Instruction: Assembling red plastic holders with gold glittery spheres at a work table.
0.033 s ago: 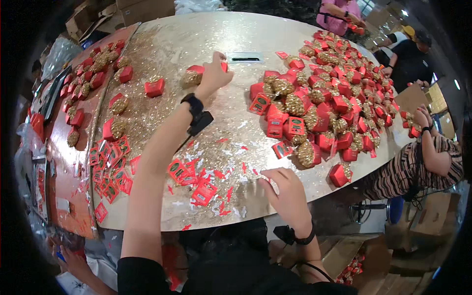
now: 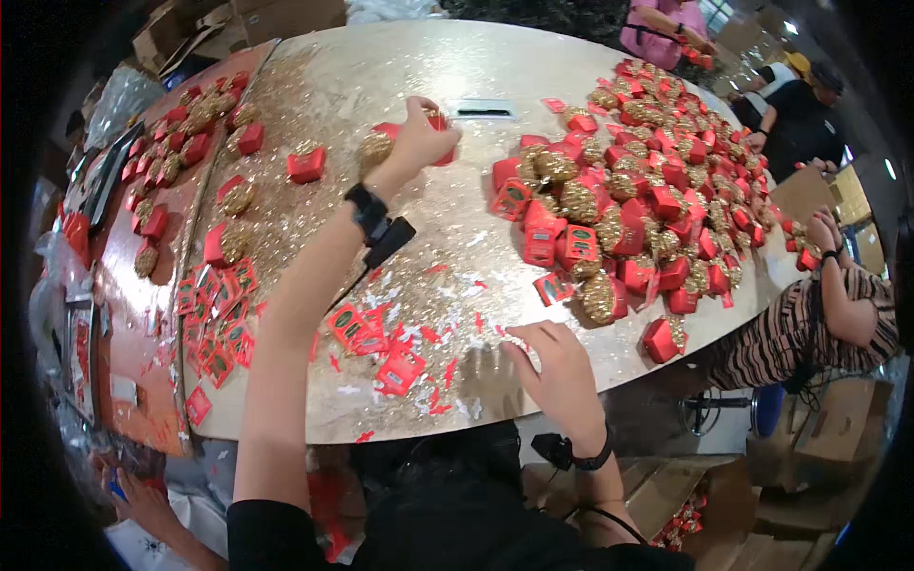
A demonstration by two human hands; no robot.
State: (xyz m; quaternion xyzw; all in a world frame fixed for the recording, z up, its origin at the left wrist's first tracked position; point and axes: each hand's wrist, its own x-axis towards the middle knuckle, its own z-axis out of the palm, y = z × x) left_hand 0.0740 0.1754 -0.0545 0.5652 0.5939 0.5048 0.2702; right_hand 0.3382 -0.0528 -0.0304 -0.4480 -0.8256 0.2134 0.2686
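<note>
Head view: more red of the ornament [image 2: 439,121] now shows around the left hand [image 2: 425,139], which is curled about it over the counter [image 2: 381,59]; handling remains unfinished. The right hand [image 2: 554,366] is half-open; contents cannot be told.

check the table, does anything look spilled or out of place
Yes: gold flakes are scattered across the table, and small red and white scraps lie strewn to the left of the right hand. They look like loose litter, in no neat arrangement.
</note>
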